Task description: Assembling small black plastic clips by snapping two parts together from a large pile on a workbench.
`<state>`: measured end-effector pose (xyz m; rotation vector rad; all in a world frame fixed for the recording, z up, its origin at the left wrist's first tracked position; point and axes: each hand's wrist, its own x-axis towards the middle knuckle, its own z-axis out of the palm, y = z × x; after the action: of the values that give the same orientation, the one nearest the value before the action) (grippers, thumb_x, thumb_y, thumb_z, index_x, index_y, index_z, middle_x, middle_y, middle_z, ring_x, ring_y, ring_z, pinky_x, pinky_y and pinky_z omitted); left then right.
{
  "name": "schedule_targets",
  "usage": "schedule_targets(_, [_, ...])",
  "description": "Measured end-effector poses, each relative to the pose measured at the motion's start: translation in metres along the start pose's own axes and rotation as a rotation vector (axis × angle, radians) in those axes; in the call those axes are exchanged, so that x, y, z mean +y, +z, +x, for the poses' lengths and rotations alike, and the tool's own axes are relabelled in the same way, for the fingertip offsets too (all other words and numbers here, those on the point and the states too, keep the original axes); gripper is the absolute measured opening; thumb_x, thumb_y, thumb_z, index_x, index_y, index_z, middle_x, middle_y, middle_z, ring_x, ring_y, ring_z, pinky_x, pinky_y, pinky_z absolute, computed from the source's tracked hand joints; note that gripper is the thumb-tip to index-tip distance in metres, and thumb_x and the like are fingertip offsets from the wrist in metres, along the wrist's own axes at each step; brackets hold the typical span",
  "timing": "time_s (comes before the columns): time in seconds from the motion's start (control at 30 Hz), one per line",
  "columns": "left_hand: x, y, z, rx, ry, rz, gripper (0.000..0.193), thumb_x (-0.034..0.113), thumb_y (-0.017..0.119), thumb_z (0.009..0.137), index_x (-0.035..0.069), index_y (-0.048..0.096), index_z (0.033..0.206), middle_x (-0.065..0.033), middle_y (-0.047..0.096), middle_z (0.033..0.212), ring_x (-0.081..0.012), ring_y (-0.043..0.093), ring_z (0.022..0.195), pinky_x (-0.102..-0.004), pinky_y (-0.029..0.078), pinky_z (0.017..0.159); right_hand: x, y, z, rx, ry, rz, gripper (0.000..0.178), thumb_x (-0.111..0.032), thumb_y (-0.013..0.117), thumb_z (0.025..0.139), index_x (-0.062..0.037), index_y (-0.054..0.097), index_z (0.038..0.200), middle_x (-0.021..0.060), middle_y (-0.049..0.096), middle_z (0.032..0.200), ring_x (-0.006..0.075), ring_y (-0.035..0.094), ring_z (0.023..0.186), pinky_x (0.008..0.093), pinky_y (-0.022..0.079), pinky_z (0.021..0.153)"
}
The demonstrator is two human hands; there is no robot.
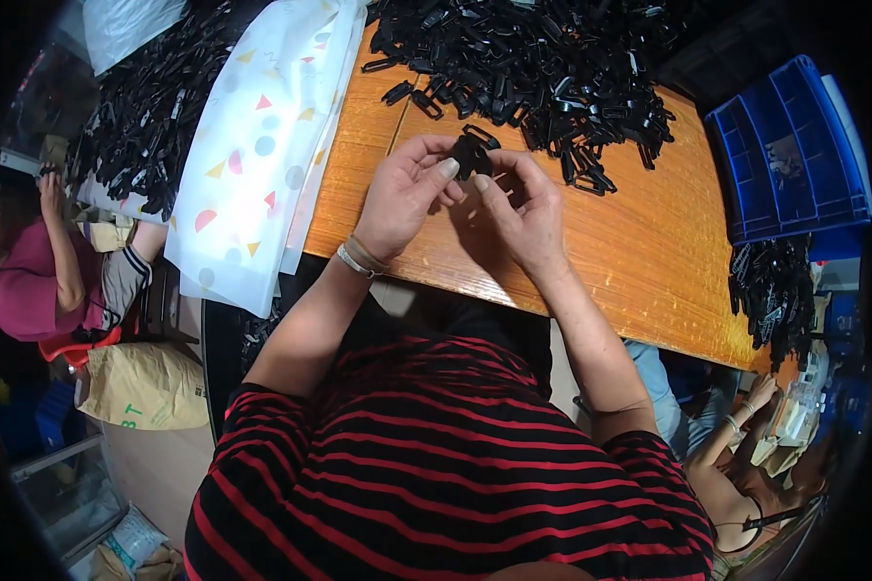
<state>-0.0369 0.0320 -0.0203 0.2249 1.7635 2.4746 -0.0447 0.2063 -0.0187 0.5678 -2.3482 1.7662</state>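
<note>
Now I've got left hand (404, 198) and right hand (533, 213) pinching the black part (471, 155) over the table (630, 252), inward of its near edge, probably steadying it, the pile (543, 73) beyond, likely placed for reach

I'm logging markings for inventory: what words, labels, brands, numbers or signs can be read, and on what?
Brown sack: green characters, not copied here; dark print near its right edge, too small to read.
White-and-blue bag, lower left: markings too blurred to read.
Patterned plastic sheet: coloured shapes, no readable words.
Black piece between left hand and right hand: no readable text.
</note>
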Motion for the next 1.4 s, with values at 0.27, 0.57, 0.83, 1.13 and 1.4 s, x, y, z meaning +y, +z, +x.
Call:
schedule_targets(0.27, [-0.006,0.004,-0.011,0.03,0.094,0.083,0.029,0.009,0.056,0.096,-0.001,0.055,0.124,-0.0015,0.064,0.093,-0.0051,0.06,0.075,-0.0182,0.049,0.066,-0.005,0.003,-0.007,0.029,-0.088,-0.176,0.018,-0.003,0.067,0.085,0.0025,0.062,0.102,0.0062,0.062,0.087,0.0084,0.063,0.068,0.0204,0.05,0.055])
schedule_targets(0.57, [-0.017,0.004,-0.011,0.056,0.112,-0.004,0.031,0.008,0.058,0.095,-0.002,0.055,0.124,-0.0018,0.064,0.092,-0.0051,0.058,0.073,-0.0181,0.049,0.066,-0.003,0.011,-0.016,0.108,-0.097,-0.072,0.019,-0.002,0.07,0.083,0.0024,0.063,0.101,0.0064,0.059,0.087,0.01,0.063,0.068,0.0203,0.048,0.055])
schedule_targets(0.83, [-0.02,0.005,-0.014,0.067,0.111,-0.005,0.03,0.007,0.058,0.095,-0.003,0.056,0.123,-0.0014,0.064,0.09,-0.0045,0.057,0.072,-0.0177,0.048,0.065,-0.002,0.007,-0.012,0.058,-0.173,-0.217,0.019,-0.003,0.07,0.083,0.0011,0.063,0.099,0.0068,0.059,0.084,0.0102,0.063,0.066,0.0223,0.049,0.054])
schedule_targets(1.13, [-0.016,0.017,-0.027,0.137,0.07,0.067,0.025,0.013,0.052,0.099,-0.002,0.06,0.117,-0.0009,0.065,0.09,-0.0017,0.053,0.068,-0.0152,0.045,0.061,-0.01,0.016,-0.024,0.087,-0.204,-0.363,0.034,-0.007,0.075,0.075,-0.0031,0.062,0.106,0.0121,0.059,0.088,0.0236,0.064,0.076,0.0313,0.051,0.062])
schedule_targets(1.4, [-0.002,0.017,-0.024,-0.006,0.065,0.011,0.028,0.022,0.043,0.103,0.003,0.058,0.09,0.0,0.058,0.074,-0.0052,0.05,0.064,-0.0197,0.042,0.059,-0.016,0.031,-0.033,-0.023,-0.124,-0.122,0.043,-0.011,0.073,0.081,-0.0014,0.054,0.119,0.0112,0.057,0.093,0.0206,0.056,0.081,0.0308,0.048,0.074])
